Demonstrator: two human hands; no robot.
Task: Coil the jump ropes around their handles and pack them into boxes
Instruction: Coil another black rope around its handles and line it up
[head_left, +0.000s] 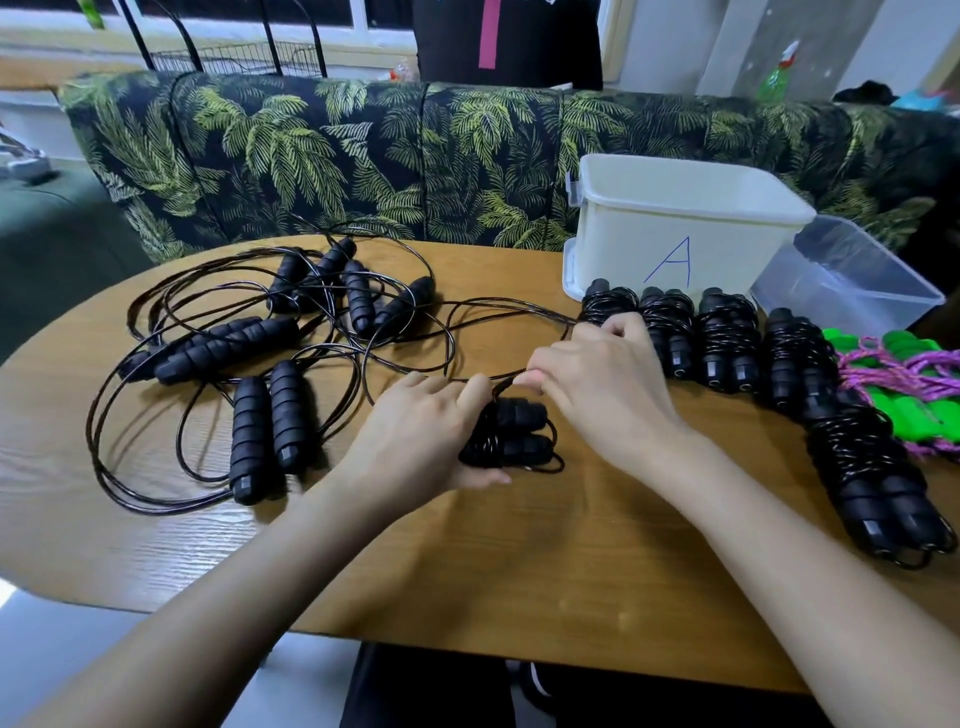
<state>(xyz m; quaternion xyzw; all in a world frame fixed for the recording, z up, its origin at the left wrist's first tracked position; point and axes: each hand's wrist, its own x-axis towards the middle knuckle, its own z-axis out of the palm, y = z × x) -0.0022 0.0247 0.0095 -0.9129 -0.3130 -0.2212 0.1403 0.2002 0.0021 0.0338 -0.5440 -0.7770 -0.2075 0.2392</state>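
The left hand (415, 441) gripped the half-wound black handles (519, 426), their long axis running sideways toward the right hand (608, 384), which pinched the loose cord (511, 306) just beyond them. The slack trailed away past both hands across the counter (519, 571).

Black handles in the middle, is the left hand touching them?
Touching. The head view shows the left hand curled round the black handles; the right hand pinches the rope.
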